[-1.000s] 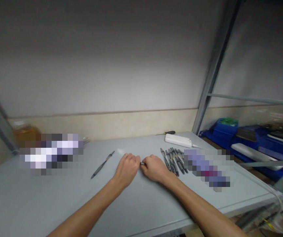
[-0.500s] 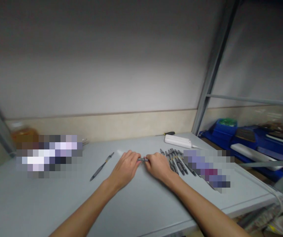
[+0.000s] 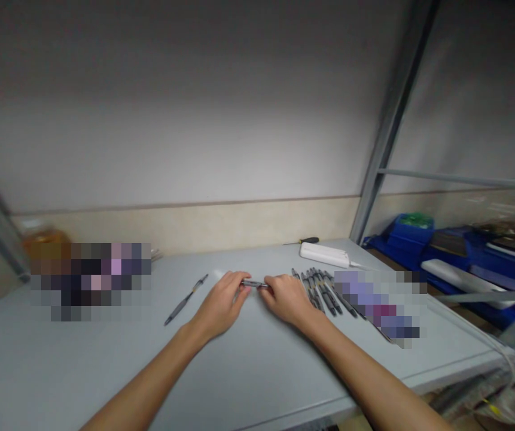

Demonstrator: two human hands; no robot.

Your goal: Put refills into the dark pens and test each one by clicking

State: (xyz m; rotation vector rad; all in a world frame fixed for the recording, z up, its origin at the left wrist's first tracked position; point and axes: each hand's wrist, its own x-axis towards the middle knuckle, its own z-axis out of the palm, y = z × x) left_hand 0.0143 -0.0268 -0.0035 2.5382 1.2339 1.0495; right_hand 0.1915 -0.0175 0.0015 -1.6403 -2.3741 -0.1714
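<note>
A dark pen (image 3: 254, 284) lies level between my two hands above the middle of the table. My left hand (image 3: 222, 299) pinches its left end with thumb and fingers. The right end sits in the closed fingers of my right hand (image 3: 288, 298), which hide that tip. To the left, a single grey pen (image 3: 186, 300) rests slanted on the table, apart from my left hand. Just right of my right hand, several similar pens (image 3: 324, 292) lie side by side, some partly covered by that hand.
On the grey table (image 3: 239, 371), a white power strip (image 3: 324, 255) and a screwdriver (image 3: 310, 240) lie at the back right. Blurred-out items sit at both sides. Metal posts (image 3: 387, 126) frame the table; blue bins (image 3: 412, 236) stand beyond the right edge.
My hands have drawn slightly apart, the left one shifting left, so more of the pen shows between them. The pens on the table lie as before.
</note>
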